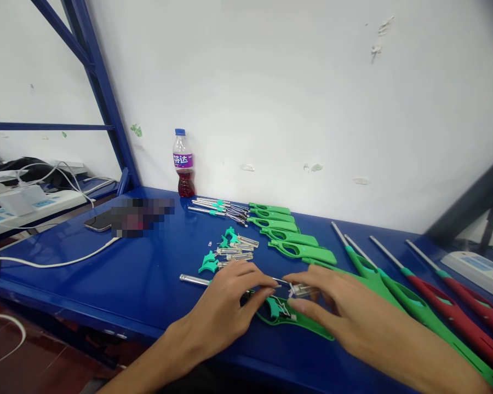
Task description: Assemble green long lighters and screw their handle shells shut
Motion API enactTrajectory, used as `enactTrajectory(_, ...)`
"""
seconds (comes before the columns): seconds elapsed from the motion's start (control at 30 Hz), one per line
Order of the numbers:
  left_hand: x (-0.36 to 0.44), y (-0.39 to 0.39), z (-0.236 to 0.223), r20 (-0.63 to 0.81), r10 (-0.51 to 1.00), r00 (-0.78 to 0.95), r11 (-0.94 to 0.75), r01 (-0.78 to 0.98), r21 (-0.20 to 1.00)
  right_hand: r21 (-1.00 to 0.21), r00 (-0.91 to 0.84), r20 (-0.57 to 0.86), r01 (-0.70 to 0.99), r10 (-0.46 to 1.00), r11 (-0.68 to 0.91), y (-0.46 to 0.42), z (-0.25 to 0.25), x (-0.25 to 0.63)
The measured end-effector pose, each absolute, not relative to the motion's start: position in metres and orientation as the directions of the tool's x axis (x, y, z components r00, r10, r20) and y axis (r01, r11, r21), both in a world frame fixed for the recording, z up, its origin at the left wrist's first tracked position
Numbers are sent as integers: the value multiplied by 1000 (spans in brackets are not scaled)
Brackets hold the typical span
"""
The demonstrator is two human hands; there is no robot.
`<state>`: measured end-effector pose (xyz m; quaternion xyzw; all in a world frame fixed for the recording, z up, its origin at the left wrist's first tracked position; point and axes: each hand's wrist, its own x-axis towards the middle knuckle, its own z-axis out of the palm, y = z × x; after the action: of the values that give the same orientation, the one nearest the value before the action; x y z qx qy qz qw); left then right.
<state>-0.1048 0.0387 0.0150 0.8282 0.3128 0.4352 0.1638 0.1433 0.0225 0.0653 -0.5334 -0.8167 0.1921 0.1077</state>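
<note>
My right hand [332, 295] holds a small clear fuel tank [301, 290] between thumb and fingers, above a green lighter shell half [312, 326]. My left hand [238, 295] is closed in a pinch on a thin light tube [277, 286] near the tank's end. In the shell lie a teal trigger [273, 307] and a dark igniter with wires [287, 314]. A metal lighter barrel [194, 279] sticks out to the left, partly hidden behind my left hand.
Beyond my hands lie several loose fuel tanks [240, 255], teal triggers [208, 262], metal barrels with wires [213, 203] and green shells [290, 236]. Assembled red lighters [439, 295] and green ones rest at right. A drink bottle [183, 164] and phone [98, 220] stand left.
</note>
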Motion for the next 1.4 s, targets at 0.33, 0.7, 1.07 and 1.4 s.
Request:
enactTrajectory(0.33, -102, 34, 18, 613, 667, 424, -745, 386, 544, -481, -499, 18, 755, 867, 445, 26, 70, 141)
enactTrajectory(0.7, -103, 35, 17, 621, 658, 427, -753, 382, 536, -485, -513, 17, 746, 858, 455, 24, 76, 134)
enactTrajectory(1.07, -102, 34, 18, 694, 596, 404, -801, 354, 482, -483, -553, -19, 735, 833, 476, 22, 82, 126)
enactTrajectory(1.4, -102, 33, 19, 729, 553, 403, -828, 363, 428, -473, -547, -6, 739, 837, 479, 21, 80, 123)
